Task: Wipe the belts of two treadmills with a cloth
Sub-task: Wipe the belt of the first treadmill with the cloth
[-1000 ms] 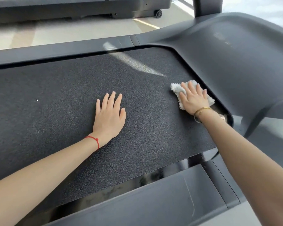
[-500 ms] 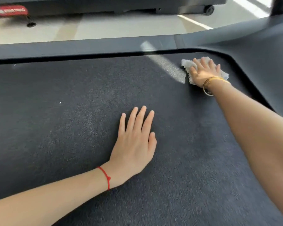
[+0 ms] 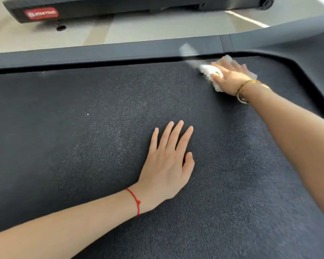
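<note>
A dark textured treadmill belt [image 3: 67, 139] fills most of the view. My left hand [image 3: 168, 161] lies flat on the belt near its middle, fingers straight and together. My right hand [image 3: 230, 77] presses a white cloth [image 3: 209, 70] onto the belt at its far right corner, close to the side rail; the fingers lie spread over the cloth and are blurred. Part of the cloth is hidden under the hand. A second treadmill [image 3: 120, 6] stands across the floor at the top.
A dark side rail [image 3: 101, 55] borders the belt's far edge, and the motor cover [image 3: 307, 45] curves round the right end. Pale floor [image 3: 120, 28] separates the two treadmills. A small white speck [image 3: 88, 114] lies on the belt at the left.
My right hand has slid the cloth from the belt's near right edge to its far corner by the rail. My left hand has stayed flat on the belt.
</note>
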